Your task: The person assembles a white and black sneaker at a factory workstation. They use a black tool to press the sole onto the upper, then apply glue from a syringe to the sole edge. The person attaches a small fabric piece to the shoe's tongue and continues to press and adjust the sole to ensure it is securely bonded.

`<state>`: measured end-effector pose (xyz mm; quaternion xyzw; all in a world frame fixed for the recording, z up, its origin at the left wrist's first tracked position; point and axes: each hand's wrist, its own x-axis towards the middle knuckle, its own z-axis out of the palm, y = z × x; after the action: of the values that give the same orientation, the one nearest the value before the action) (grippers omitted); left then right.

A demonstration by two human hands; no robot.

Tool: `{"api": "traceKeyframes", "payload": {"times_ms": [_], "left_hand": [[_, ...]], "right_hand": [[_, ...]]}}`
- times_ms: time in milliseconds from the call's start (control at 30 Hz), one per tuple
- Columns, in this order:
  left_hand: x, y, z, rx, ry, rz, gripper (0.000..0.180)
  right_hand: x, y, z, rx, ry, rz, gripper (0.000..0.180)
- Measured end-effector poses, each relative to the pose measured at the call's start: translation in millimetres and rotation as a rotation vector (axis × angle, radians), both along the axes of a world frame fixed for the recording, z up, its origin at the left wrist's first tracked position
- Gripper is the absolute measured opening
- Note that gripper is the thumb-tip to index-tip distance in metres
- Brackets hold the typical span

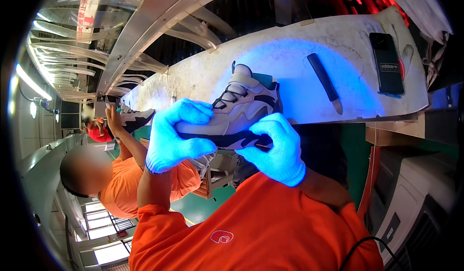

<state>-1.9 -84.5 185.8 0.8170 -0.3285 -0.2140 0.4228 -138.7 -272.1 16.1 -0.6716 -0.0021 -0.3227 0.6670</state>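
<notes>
So the shoe [241, 111] sits mid-frame, held up off the table [299, 53] between both gloved hands, with its long axis running roughly left to right across the picture. The left hand [176, 135] wraps the left end, fingers curled over the top and thumb underneath by the dark sole. The right hand [275, 148] is at the right end, lower down, fingers pinching the sole edge. Both are on it, neither really nearer.

The table is a pale, scuffed slab lit blue, just above the shoe. A knife [325, 82] and a phone [386, 63] lie on it toward the upper right, well apart from the hands. At left a co-worker [116, 174] in orange holds up another shoe [133, 119].
</notes>
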Motion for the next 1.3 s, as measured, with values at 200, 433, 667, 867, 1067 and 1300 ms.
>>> {"api": "traceKeyframes", "payload": {"times_ms": [200,433,667,867,1067,1300], "left_hand": [[13.4,6.9,-6.8,-0.017,0.016,-0.019,0.053],[37.0,18.6,-18.8,-0.064,0.106,-0.052,0.056],[62.6,5.7,20.5,0.373,0.349,-0.144,0.116],[70.7,-89.3,10.7,1.169,0.225,-0.239,0.103],[82.2,-85.5,6.1,1.04,0.268,-0.279,0.098],[65.2,-94.3,8.0,0.67,0.855,-0.261,0.12]], "right_hand": [[8.7,-5.4,-1.6,-0.072,0.007,0.005,0.048],[21.7,-12.4,6.1,-0.156,0.124,0.04,0.069],[33.0,-5.4,13.5,-0.189,0.166,0.071,0.079],[49.0,9.0,11.0,-0.307,0.145,-0.002,0.076],[34.5,11.4,8.6,-0.194,0.175,0.02,0.076],[18.8,-1.6,4.4,-0.169,0.141,0.027,0.08]]}}
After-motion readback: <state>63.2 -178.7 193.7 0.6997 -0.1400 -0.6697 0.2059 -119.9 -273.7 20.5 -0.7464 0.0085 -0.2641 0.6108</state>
